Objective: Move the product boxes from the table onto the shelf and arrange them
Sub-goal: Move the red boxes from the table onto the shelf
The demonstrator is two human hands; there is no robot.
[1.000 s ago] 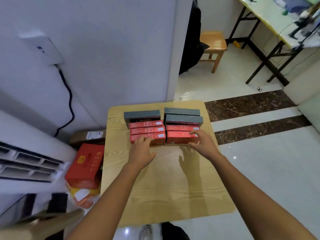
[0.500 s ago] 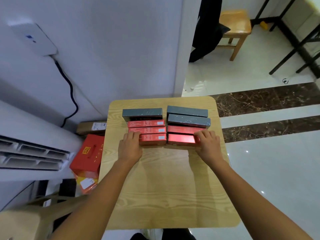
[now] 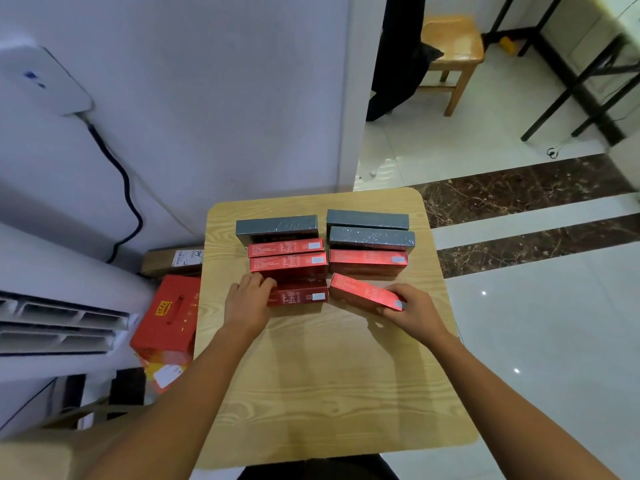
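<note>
Whereas lying square in its row half a second ago, now skewed on the wooden table [image 3: 311, 375]: the nearest right red box [image 3: 363, 292], left end close to the second right red box [image 3: 367, 261], right end swung out toward the near edge. Held at that right end by the right hand [image 3: 414, 311], fingers curled round the box. Across from it, held at its left end by the left hand [image 3: 247, 303], fingers curled over the far edge: the nearest left red box [image 3: 299, 295]. Now drawn a little away from the two red boxes [image 3: 288, 263] behind it, where before pressed tight against them. Cannot tell whether lifted or only slid. Unmoved since then: one grey box [image 3: 277, 226] at the far end of the left column, plus two grey boxes [image 3: 372, 237] at the far end of the right column. All eight on the far half of the table.

Printed along the top of each red box in small white lines, too fine to read. Near each right end a pale sticker, likewise unreadable. Over the grey boxes a shiny film, with no print to make out.

On the floor left of the table, a red carton [image 3: 166, 313] with a yellow emblem, characters too blurred to read. Behind that, a brown parcel [image 3: 173, 261] bearing a white label with a handwritten scrawl. On the wall, a white device [image 3: 45, 77] with a small blue mark and a black cable [image 3: 117, 188] hanging from it.
</note>
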